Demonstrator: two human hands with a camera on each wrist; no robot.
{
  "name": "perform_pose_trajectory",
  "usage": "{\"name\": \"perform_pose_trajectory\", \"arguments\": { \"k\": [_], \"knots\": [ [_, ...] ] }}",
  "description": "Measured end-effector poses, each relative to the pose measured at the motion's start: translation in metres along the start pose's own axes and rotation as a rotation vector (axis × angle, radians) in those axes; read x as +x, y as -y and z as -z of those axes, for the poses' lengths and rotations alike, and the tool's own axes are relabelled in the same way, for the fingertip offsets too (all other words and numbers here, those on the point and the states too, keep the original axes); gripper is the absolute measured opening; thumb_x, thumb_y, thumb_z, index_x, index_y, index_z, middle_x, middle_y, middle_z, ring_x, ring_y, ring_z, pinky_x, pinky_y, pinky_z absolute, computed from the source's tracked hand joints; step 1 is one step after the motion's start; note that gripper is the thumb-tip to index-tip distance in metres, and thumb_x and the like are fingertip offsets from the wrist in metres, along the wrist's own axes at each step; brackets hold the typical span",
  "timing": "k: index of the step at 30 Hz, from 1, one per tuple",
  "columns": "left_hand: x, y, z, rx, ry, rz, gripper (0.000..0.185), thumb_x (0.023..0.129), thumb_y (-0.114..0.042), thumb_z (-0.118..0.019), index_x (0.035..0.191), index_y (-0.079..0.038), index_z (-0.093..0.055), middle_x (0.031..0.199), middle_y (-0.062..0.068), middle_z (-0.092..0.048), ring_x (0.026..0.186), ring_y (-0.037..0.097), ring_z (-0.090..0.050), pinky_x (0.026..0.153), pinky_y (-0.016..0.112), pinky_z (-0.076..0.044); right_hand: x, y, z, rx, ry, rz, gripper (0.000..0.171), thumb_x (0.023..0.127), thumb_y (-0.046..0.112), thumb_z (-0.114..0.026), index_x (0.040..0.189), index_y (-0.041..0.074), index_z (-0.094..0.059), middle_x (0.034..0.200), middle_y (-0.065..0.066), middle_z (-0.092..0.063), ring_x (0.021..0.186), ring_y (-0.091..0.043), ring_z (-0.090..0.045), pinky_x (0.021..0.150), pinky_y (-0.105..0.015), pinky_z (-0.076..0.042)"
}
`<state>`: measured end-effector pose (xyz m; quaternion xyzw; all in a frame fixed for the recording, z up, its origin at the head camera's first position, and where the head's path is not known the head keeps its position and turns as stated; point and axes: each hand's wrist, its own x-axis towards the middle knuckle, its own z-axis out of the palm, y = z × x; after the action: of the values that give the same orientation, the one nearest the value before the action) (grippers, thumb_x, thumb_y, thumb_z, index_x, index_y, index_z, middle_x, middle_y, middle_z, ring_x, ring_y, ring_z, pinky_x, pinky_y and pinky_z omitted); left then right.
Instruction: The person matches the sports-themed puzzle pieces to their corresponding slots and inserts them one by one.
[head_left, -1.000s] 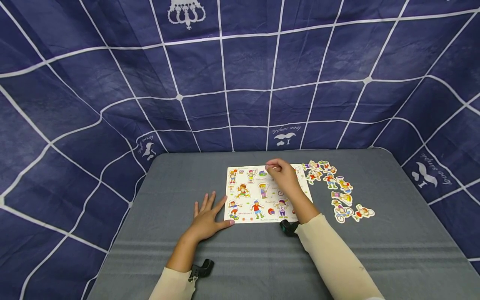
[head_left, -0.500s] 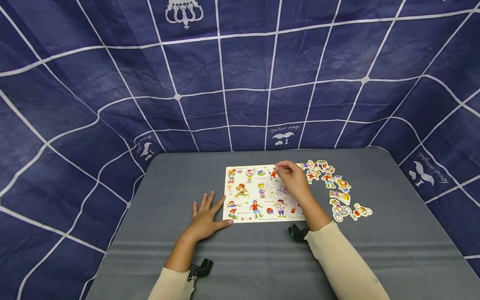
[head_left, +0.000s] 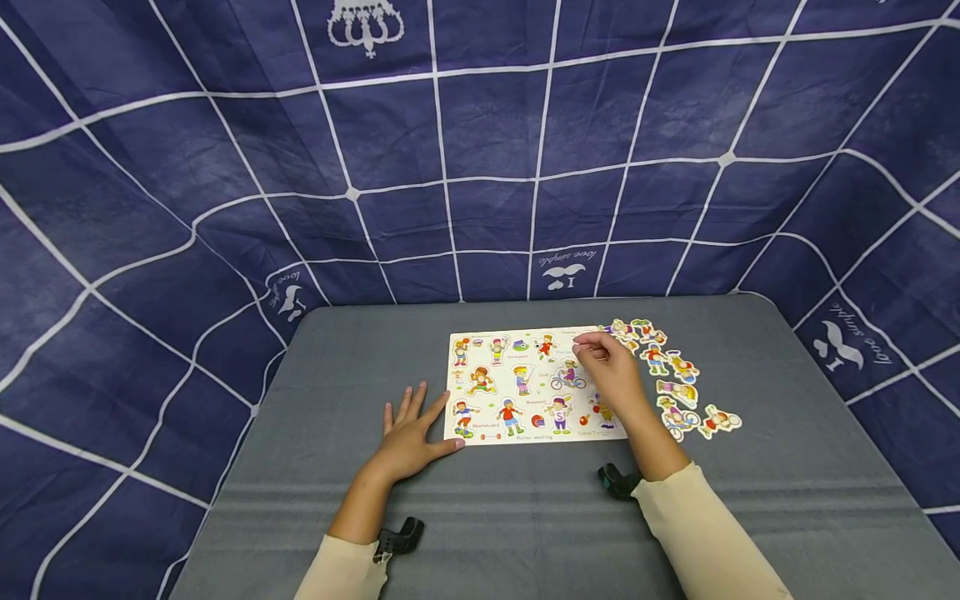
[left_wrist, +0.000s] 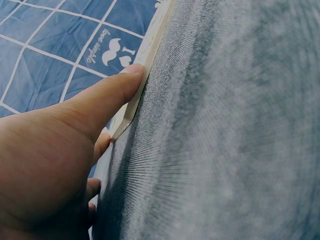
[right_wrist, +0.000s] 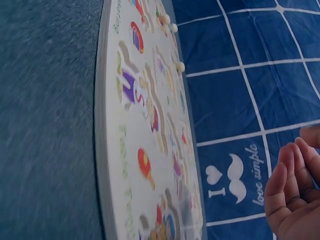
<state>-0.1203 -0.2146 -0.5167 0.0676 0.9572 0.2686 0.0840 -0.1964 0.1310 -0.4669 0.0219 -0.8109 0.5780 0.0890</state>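
A white puzzle board printed with figures doing sports lies on the grey table. My left hand rests with spread fingers at its near left corner, and in the left wrist view the thumb touches the board's edge. Over the right part of the board hovers my right hand, its fingers loosely bent. In the right wrist view the fingers show no piece between them. Small pale knobs stand up from the board's far side there.
Several loose cut-out figure pieces lie right of the board, including a cyclist piece. Some are partly hidden behind my right hand. A blue grid-patterned cloth hangs around the table's back and sides.
My right hand has moved right across the board, from above its upper middle towards the loose pieces, uncovering the footballer and cyclist pictures. The left hand has stayed at the corner.
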Motion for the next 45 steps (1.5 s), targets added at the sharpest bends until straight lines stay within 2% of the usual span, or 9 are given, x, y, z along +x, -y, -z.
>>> {"name": "perform_pose_trajectory", "arguments": {
  "k": [10,21,23,28,30,35,41,45],
  "knots": [
    [0.0,-0.001,0.001,-0.001,0.014,0.01,0.093,0.083,-0.064,-0.073,0.159,-0.029,-0.034,0.171,0.015,-0.008,0.158,0.041,0.001,0.121,0.069,0.009,-0.012,-0.006,0.022,-0.054,-0.023,-0.036,0.026,0.098,0.024,-0.068,0.115,0.005,-0.071,0.105,-0.013,-0.068,0.083,-0.002,-0.058,0.071,-0.011,-0.047],
    [0.003,-0.001,0.002,0.006,0.027,0.017,0.093,0.083,-0.066,-0.071,0.16,-0.032,-0.03,0.172,0.012,-0.004,0.159,0.039,0.005,0.121,0.069,0.011,-0.017,-0.015,0.042,-0.042,-0.064,-0.037,0.028,0.099,0.021,-0.066,0.118,0.001,-0.07,0.105,-0.015,-0.068,0.081,0.004,-0.06,0.07,-0.01,-0.049],
    [0.003,-0.001,0.003,0.008,0.027,0.016,0.094,0.083,-0.066,-0.071,0.16,-0.032,-0.03,0.172,0.012,-0.004,0.159,0.039,0.005,0.121,0.069,0.011,-0.02,-0.01,0.046,-0.023,-0.066,-0.051,0.027,0.098,0.017,-0.066,0.119,-0.002,-0.069,0.106,-0.017,-0.068,0.08,0.003,-0.062,0.07,-0.01,-0.049],
    [0.004,0.0,0.002,0.019,0.031,0.016,0.094,0.083,-0.067,-0.07,0.16,-0.032,-0.029,0.172,0.012,-0.004,0.159,0.039,0.006,0.121,0.069,0.011,-0.032,0.007,0.059,-0.001,-0.077,-0.081,0.027,0.097,0.007,-0.063,0.119,-0.01,-0.066,0.096,-0.007,-0.069,0.077,0.003,-0.063,0.069,-0.01,-0.05],
    [0.004,0.0,0.002,0.02,0.03,0.016,0.094,0.083,-0.067,-0.071,0.16,-0.032,-0.03,0.172,0.012,-0.004,0.159,0.039,0.005,0.121,0.069,0.011,-0.033,-0.001,0.063,0.013,-0.086,-0.086,0.028,0.097,0.007,-0.063,0.119,-0.01,-0.066,0.092,-0.001,-0.068,0.077,0.005,-0.063,0.069,-0.01,-0.051],
    [0.004,0.0,0.0,0.013,0.034,0.021,0.094,0.083,-0.067,-0.071,0.16,-0.031,-0.031,0.172,0.013,-0.004,0.159,0.04,0.005,0.121,0.069,0.011,-0.032,-0.031,0.075,0.006,-0.092,-0.079,0.028,0.097,0.011,-0.065,0.12,-0.005,-0.067,0.093,0.004,-0.071,0.077,0.006,-0.062,0.068,-0.011,-0.05],
    [0.003,0.0,0.0,0.009,0.039,0.019,0.094,0.084,-0.067,-0.07,0.16,-0.03,-0.031,0.172,0.014,-0.004,0.158,0.04,0.006,0.12,0.069,0.011,-0.04,-0.038,0.093,-0.061,-0.098,-0.09,0.03,0.098,0.016,-0.067,0.121,-0.004,-0.067,0.089,0.017,-0.065,0.075,0.007,-0.061,0.065,-0.013,-0.051],
    [0.003,0.0,-0.001,0.004,0.042,0.023,0.094,0.083,-0.066,-0.071,0.16,-0.03,-0.031,0.172,0.013,-0.004,0.159,0.04,0.006,0.121,0.068,0.012,-0.045,-0.041,0.103,-0.077,-0.079,-0.126,0.031,0.098,0.016,-0.066,0.121,-0.005,-0.065,0.089,0.009,-0.069,0.073,0.002,-0.064,0.061,-0.021,-0.056]
  ]
}}
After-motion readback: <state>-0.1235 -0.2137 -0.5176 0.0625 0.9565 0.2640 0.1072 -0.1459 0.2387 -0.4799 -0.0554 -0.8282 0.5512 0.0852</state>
